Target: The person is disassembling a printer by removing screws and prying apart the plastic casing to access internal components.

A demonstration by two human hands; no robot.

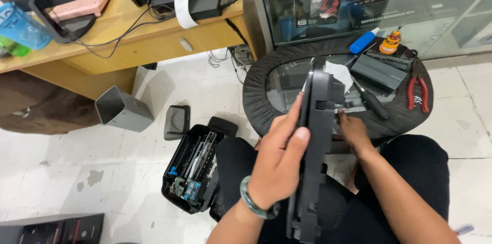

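Printer panel — a long dark plastic piece — stood on edge over my lap, in front of the round black stool. It could have slipped and dropped toward the opened printer body on the floor, I judged, since only one side was clasped. My left hand was wrapped flat around its edge; my right hand pinched something small behind it — closed on what, I couldn't tell.

Single head-worn view, looking steeply down from close above the round black table; tilted slightly forward, taking in white floor left of that table and a glass cabinet just beyond it
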